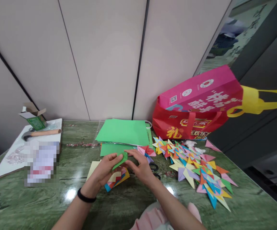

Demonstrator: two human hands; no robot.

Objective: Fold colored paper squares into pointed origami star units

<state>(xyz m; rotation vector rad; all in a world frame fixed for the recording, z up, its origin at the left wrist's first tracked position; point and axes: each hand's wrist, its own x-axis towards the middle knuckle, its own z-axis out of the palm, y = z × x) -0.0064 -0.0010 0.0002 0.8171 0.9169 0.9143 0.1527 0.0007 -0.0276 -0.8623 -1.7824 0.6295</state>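
Observation:
A small folded green paper piece (pixel 120 160) is pinched between both my hands above the green marble table (pixel 20 204). My left hand (pixel 106 171), with a black band on its wrist, grips the piece's lower left end. My right hand (pixel 140 166) presses its fingertips on the right end. Beneath my hands lie a yellow sheet and a multicoloured folded paper square (pixel 115 181). Black scissors (pixel 155 168) lie just right of my right hand, partly hidden by it.
A stack of green paper sheets (pixel 124 132) lies behind my hands. Several colourful folded paper stars (pixel 196 166) spread to the right. A red and pink bag (pixel 196 108) stands at the back right. A white board with a hammer (pixel 42 133) and a small green box (pixel 34 119) sits left.

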